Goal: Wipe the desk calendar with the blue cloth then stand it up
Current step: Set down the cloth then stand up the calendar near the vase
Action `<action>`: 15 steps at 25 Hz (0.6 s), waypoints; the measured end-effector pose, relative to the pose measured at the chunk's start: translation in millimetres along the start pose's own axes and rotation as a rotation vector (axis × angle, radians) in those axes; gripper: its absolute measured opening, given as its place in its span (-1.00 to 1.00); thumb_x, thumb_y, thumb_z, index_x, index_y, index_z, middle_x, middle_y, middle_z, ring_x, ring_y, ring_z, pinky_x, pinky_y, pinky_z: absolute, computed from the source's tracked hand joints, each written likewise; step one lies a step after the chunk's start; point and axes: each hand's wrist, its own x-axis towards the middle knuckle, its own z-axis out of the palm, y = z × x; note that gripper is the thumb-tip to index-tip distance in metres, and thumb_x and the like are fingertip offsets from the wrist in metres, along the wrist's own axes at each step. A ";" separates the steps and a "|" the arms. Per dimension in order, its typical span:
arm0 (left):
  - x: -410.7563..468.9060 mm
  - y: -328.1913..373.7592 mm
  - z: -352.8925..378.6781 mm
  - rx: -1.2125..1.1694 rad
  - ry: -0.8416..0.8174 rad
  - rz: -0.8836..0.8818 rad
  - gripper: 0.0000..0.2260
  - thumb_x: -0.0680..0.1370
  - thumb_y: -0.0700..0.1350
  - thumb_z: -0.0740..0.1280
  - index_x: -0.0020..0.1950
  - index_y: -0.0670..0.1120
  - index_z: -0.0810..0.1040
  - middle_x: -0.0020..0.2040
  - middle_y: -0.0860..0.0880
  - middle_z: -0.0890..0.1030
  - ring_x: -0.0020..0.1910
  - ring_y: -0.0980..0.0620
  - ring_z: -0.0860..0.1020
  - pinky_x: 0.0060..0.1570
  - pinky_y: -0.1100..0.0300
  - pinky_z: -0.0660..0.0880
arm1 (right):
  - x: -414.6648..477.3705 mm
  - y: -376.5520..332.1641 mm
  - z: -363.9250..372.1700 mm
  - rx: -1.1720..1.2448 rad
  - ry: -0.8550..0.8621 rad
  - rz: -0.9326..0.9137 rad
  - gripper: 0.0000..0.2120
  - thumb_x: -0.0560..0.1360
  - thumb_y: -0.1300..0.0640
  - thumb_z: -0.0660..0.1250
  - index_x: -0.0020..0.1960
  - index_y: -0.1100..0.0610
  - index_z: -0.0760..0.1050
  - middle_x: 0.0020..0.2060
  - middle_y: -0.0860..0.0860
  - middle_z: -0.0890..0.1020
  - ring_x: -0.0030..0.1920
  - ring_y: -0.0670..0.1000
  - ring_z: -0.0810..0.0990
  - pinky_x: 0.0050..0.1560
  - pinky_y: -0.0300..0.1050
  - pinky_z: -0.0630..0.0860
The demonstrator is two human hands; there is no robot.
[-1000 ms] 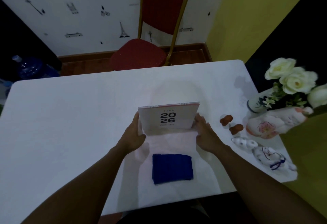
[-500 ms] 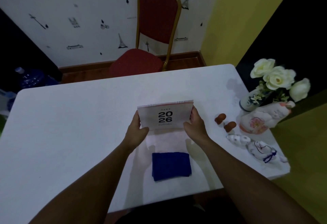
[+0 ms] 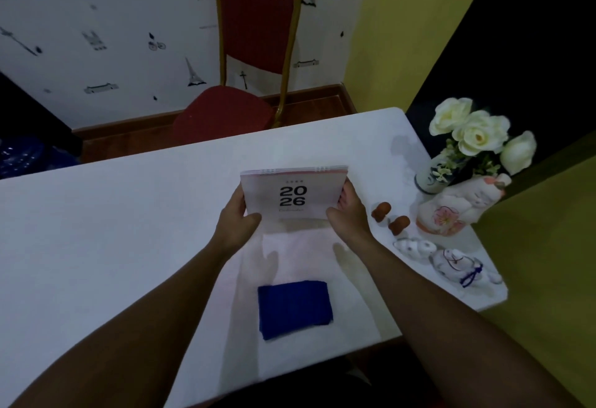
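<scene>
Your left hand [image 3: 238, 218] and right hand [image 3: 350, 211] are both clamped on the desk calendar [image 3: 292, 194], one on each side edge, thumbs on the front cover, and compared with a second ago it's come up off the desk [image 3: 106, 230]. Back then its bottom edge looked planted on the surface with your hands just bracing it; now it looks lifted, hovering over the middle of the desk with the "2026" cover tilted toward you and the spiral binding on top. So you've basically got it in hand for wiping, but neither hand is free. The blue cloth [image 3: 295, 309] sits folded and untouched near the front edge, right below the calendar and well apart from both hands. My guess is no wiping has happened yet, so one hand needs to let go and grab that cloth while the other keeps the calendar steady. Watch the little brown figurines [image 3: 390, 216] and the porcelain stuff by the right edge, your right wrist is fairly close.
</scene>
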 end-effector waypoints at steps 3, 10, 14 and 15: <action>31.2 25.0 21.9 0.022 -0.037 -0.008 -0.28 0.50 -0.34 0.35 0.60 0.14 0.32 0.49 0.01 0.53 0.45 -0.09 0.51 0.34 -0.23 0.57 | 17.7 -15.0 -29.5 -0.024 0.101 0.001 -0.27 0.29 0.24 0.24 0.22 -0.52 0.34 0.13 -0.25 0.63 0.25 -0.02 0.58 0.17 -0.07 0.56; 86.1 71.9 92.7 0.049 -0.147 0.033 -0.21 0.42 -0.36 0.27 0.60 0.13 0.30 0.50 0.00 0.51 0.45 -0.13 0.49 0.33 -0.29 0.55 | 51.2 6.6 -93.4 0.122 0.306 0.044 -0.16 0.27 0.36 0.13 0.49 -0.16 0.34 0.20 -0.12 0.66 0.13 -0.11 0.64 0.12 0.11 0.69; 106.4 78.7 125.2 0.071 -0.187 0.019 -0.25 0.45 -0.40 0.26 0.60 0.07 0.32 0.49 -0.04 0.52 0.45 -0.16 0.49 0.34 -0.29 0.54 | 59.7 22.7 -109.8 0.168 0.382 0.095 -0.16 0.31 0.39 0.10 0.49 -0.18 0.33 0.07 -0.25 0.66 -0.13 -0.37 0.63 -0.31 -0.38 0.58; 110.4 79.1 131.7 0.078 -0.193 0.018 -0.26 0.46 -0.41 0.26 0.60 0.05 0.32 0.48 -0.05 0.52 0.45 -0.17 0.49 0.34 -0.29 0.54 | 60.7 24.5 -112.3 0.173 0.399 0.099 -0.17 0.32 0.40 0.10 0.50 -0.15 0.33 0.10 -0.19 0.66 -0.06 -0.33 0.62 -0.23 -0.38 0.57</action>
